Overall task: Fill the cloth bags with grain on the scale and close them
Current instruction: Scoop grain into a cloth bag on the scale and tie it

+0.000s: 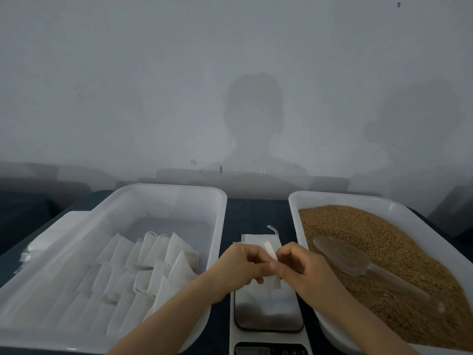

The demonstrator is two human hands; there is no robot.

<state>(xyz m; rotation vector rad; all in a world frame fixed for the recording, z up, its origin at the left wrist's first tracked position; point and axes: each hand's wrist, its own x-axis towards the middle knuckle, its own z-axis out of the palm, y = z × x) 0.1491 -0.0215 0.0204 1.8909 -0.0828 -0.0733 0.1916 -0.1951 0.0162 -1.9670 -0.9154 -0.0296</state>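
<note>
Spillage risk: held bag [270, 250] looks flat and unfilled, its mouth not yet spread. As I judge it, grain [384, 247] tipped in before the mouth is wide would scatter over the scale [268, 316] and the dark cover [256, 211].
Weighing risk: a hand or loose cloth leaning on the scale during filling would likely falsify the weight. The display [271, 351] at the bottom edge is too cropped to read.
Carrying risk: an overfull scoop [343, 254] lifted over the right tray [345, 199] rim could shed grain into the gap beside the scale.
Left hand [243, 262]: lower centre, fingers curled, thumb and fingertips pinching the white cloth.
Right hand [299, 267]: fingers curled likewise, pinching the same cloth, almost touching the left hand.
Held bag: between both hands, over the far end of the scale. It does not seem to rest on the platform.
Flat cloth [256, 239]: just beyond the hands, with a drawstring loop at its far corner. Whether it is a second bag on the cover or part of the held one, I cannot tell.
Left tray [179, 191]: white plastic, lower left, holding rows of flat cloth bags [153, 254], overlapped and leaning.
Right tray: white plastic, lower right, heaped close to its rim with brown grain.
Scoop: translucent, lying on the grain, handle pointing toward the lower right.
White stack [51, 234]: at the left edge beside the left tray. What it is cannot be told.
</note>
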